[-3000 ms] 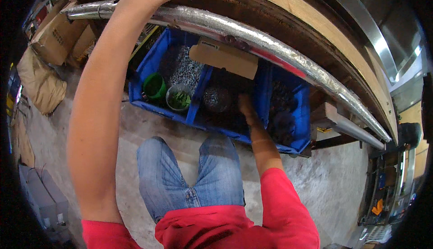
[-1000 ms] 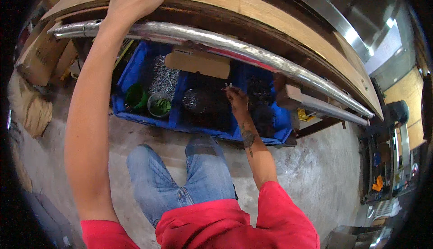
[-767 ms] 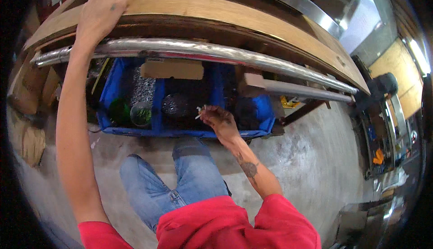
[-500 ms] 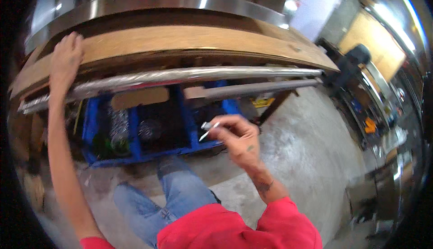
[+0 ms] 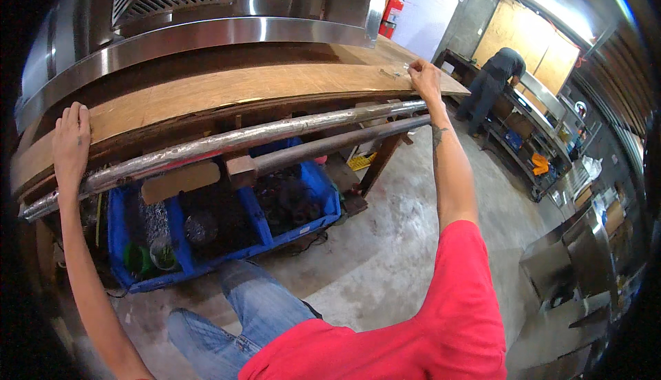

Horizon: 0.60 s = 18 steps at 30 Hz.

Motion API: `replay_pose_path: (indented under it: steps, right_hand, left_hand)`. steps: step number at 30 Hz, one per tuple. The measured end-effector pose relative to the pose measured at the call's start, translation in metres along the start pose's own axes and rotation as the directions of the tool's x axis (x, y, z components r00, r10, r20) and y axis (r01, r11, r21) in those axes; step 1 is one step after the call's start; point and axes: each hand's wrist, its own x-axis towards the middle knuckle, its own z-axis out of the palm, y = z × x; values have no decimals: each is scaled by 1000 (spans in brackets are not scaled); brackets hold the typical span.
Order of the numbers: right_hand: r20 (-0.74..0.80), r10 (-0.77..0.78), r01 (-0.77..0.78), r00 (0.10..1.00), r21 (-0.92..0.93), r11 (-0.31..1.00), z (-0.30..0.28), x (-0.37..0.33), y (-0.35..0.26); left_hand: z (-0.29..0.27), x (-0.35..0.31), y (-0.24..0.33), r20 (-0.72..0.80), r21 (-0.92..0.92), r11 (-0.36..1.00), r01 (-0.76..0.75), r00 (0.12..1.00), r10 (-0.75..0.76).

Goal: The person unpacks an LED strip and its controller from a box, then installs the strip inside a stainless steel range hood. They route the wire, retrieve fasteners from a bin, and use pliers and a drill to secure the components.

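My left hand (image 5: 71, 139) rests at the left end of a wooden tabletop (image 5: 227, 85), its fingers bent together over the front edge. Stretched out to the tabletop's far right end, my right hand (image 5: 425, 81) has thumb and fingers pinched together. A tiny pale bit shows at its fingertips, too small to name. Just left of those fingertips, some small thin pieces (image 5: 391, 74) lie on the wood. On the tabletop stands a large stainless steel unit (image 5: 310, 30) with a slotted panel.
Below the tabletop's front run two metal pipes (image 5: 275, 132). Under them sits a blue divided bin (image 5: 265, 242) with dark scrap and shavings. A co-worker (image 5: 501, 74) bends over a bench at the far right. A red fire extinguisher (image 5: 392, 12) hangs behind. Sheet-metal pieces (image 5: 551, 270) stand at right.
My right hand has moved from above the blue bin, where it pinched a small white and metallic piece, up and right to the tabletop. My left hand stays on the edge. The view has shifted.
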Motion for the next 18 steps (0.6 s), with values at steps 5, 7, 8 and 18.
replay_pose_path:
  steps: [5,7,8,18]
  right_hand:
    - [150,-181,186,972,-14,983,1,-2,11]
    - [174,-208,217,962,-35,975,-3,-5,10]
    - [187,-221,233,957,-46,971,-6,-6,10]
    - [286,-100,114,953,-33,993,-27,3,11]
  left_hand:
    - [10,-2,-16,-20,13,1000,-16,1000,16]
    - [4,-3,-10,-1,-20,1000,-3,1000,3]
    - [3,-3,-7,8,-38,999,4,1000,-3]
    - [19,-3,-25,-29,23,1000,-22,999,23]
